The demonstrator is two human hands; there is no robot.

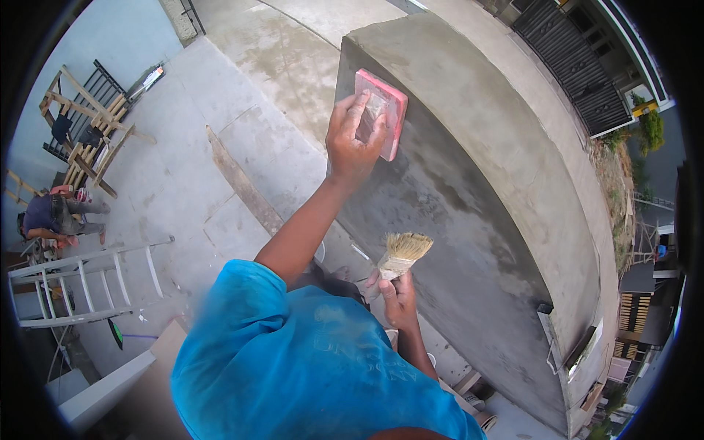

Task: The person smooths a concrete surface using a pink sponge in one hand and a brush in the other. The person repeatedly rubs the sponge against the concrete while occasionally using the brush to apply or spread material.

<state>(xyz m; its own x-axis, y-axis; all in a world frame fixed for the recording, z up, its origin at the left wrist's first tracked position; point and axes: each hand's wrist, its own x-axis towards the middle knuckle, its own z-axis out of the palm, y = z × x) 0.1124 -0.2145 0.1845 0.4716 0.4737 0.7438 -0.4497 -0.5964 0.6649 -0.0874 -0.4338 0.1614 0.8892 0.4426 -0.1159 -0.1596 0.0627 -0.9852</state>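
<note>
My left hand (pixel 352 147) is closed round the back of a pink rectangular plastering float (pixel 397 110). The float's face is turned to the grey plastered wall (pixel 455 213), close to its upper far end; it appears to lie against the surface. Lower and nearer to me, my right hand (pixel 400 301) grips a wide paintbrush (pixel 403 253) with pale bristles pointing up. Whitish dried material coats the brush's ferrule. Darker, damp-looking patches show on the wall between the two tools.
The wall's broad top (pixel 506 110) curves away to the right. A long plank (pixel 242 180) lies on the concrete floor at left, with a metal ladder (pixel 95 282) and wooden frames (pixel 92 132) beyond. Another person (pixel 59 213) bends down at far left.
</note>
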